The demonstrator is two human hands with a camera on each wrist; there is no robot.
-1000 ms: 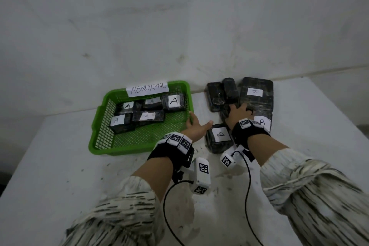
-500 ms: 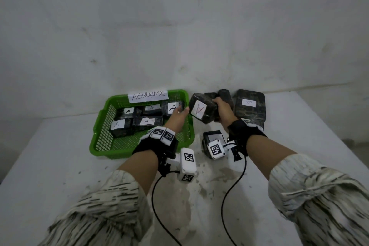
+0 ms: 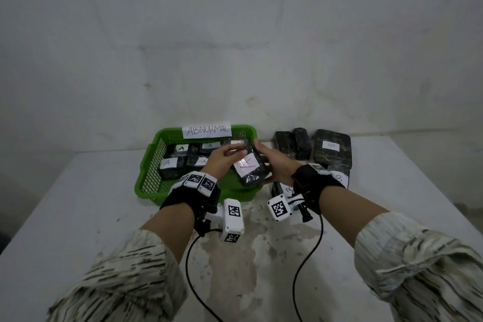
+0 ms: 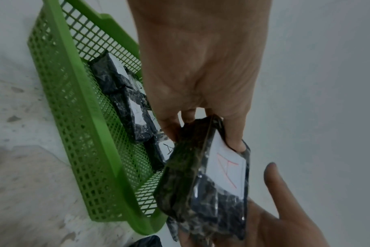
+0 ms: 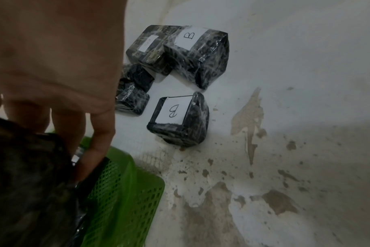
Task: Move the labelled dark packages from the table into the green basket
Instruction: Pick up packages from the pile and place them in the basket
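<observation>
Head view package: package [image 3: 250, 168] with red-lettered label held between both hands over the 3 o'clock end of the basket [image 3: 149, 172]; long axis runs from 11 to 5 o'clock, label up.
Head view hands: left hand [image 3: 222, 158] pinches the package's far end at 10 o'clock; right hand [image 3: 274, 165] cups its 3 o'clock side and near end.
Head view change: half a second ago the package was higher, at the basket's far right corner, with the label tilted toward the camera; it has since come nearer and lower.
Left wrist view: left thumb on the label's top edge, fingers behind the package; right hand supports from below, one finger straight; basket at 9 o'clock holds labelled packs [image 4: 135, 110].
Right wrist view: right fingers curl round the package [image 5: 27, 183] above the basket corner; B-labelled packs [image 5: 177, 120] lie on the table [image 5: 285, 150] at 1 o'clock.
</observation>
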